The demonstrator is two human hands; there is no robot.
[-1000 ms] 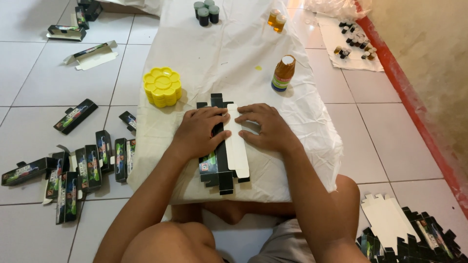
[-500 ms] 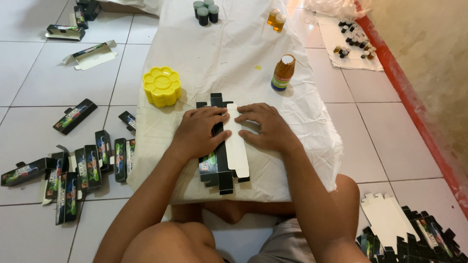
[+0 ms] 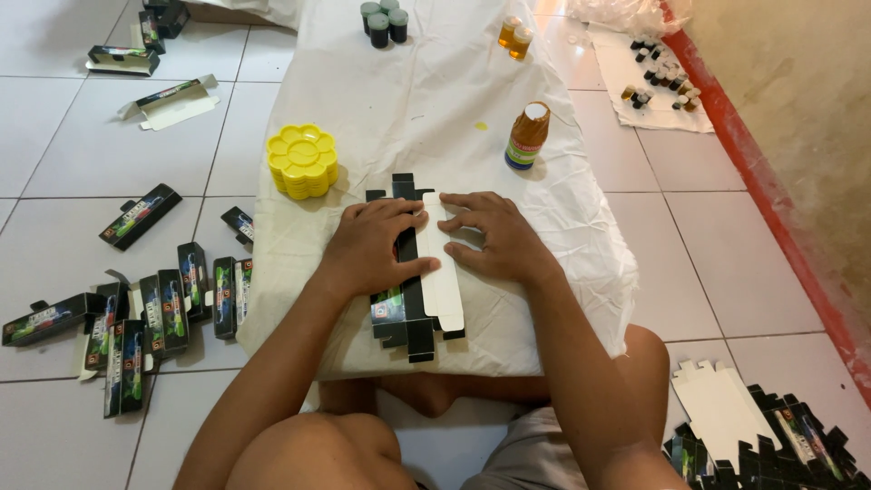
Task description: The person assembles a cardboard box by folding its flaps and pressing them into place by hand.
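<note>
A flat, unfolded carton blank, black outside and white inside, lies lengthwise on a white cloth-covered low table. My left hand presses flat on the blank's left side, thumb reaching across its white panel. My right hand rests palm down on the right edge of the same blank, fingers pointing left. Neither hand lifts the carton; both hold it down against the cloth.
A yellow flower-shaped palette stack and an amber bottle stand beyond the hands; dark-capped bottles sit farther back. Folded black boxes litter the tiles at left. Flat blanks are piled at lower right beside a red-based wall.
</note>
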